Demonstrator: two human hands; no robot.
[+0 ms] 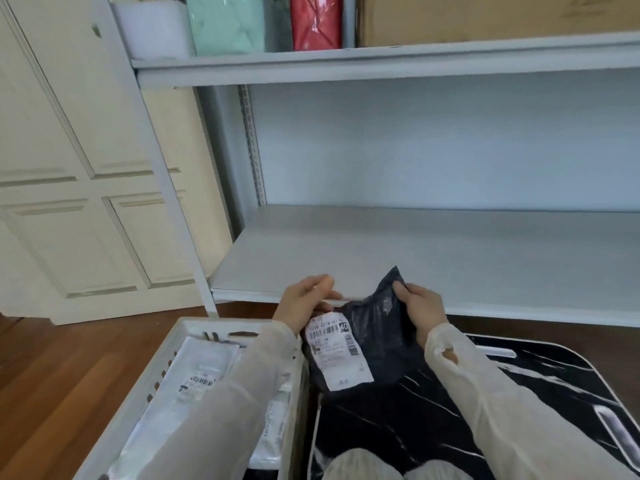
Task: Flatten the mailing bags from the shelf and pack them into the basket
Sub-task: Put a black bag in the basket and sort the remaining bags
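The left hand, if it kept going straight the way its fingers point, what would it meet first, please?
Most likely the black mailing bag that the left hand already grips at its edge; beyond it, the right hand, though depth is unclear.

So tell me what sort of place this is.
Probably a room at home used for parcels: a metal shelf, a panelled door on a wood floor, and a basket of mailing bags.

I read this as a room in a home put to use for storing and packing parcels. To my left stands a cream panelled wooden cupboard door [86, 161] above a reddish-brown wooden plank floor [52, 368]. Ahead is a pale grey metal shelving rack [415, 258], its upper board holding a brown cardboard box [485, 19] and what look like soft mint-green [225, 22] and red [317, 22] packages, though they are cropped.
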